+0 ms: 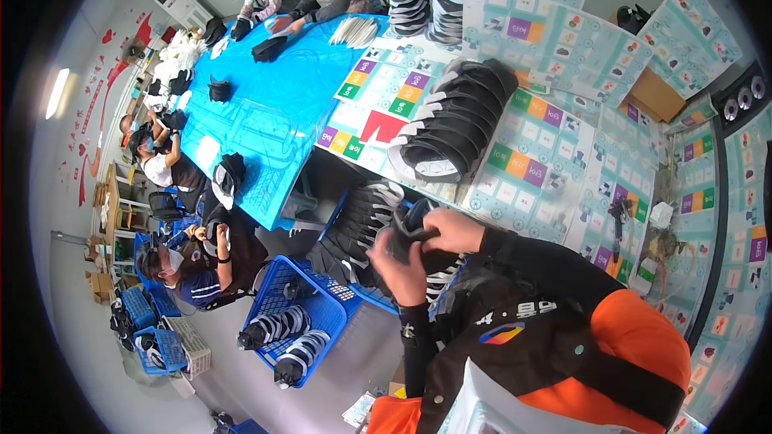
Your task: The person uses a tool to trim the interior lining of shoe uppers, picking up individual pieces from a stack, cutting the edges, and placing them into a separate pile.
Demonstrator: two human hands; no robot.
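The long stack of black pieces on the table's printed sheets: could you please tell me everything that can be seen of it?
The stack is a row of black, curved, fabric-looking pieces nested closely, with pale grey-white edges showing along its left side. It lies lengthwise on the printed sheets, slanting across the picture; its nearer end, near the table's edge, shows a broad pale rim on the end piece. The inner pieces are mostly hidden. Neither the left hand nor the right hand touches it.

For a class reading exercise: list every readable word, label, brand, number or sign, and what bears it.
I won't transcribe wording; lettering shows on:
Wall: red characters.
Printed sheets: coloured labels; finest print too small.
Dark apron: white lettering beside a multicoloured emblem.
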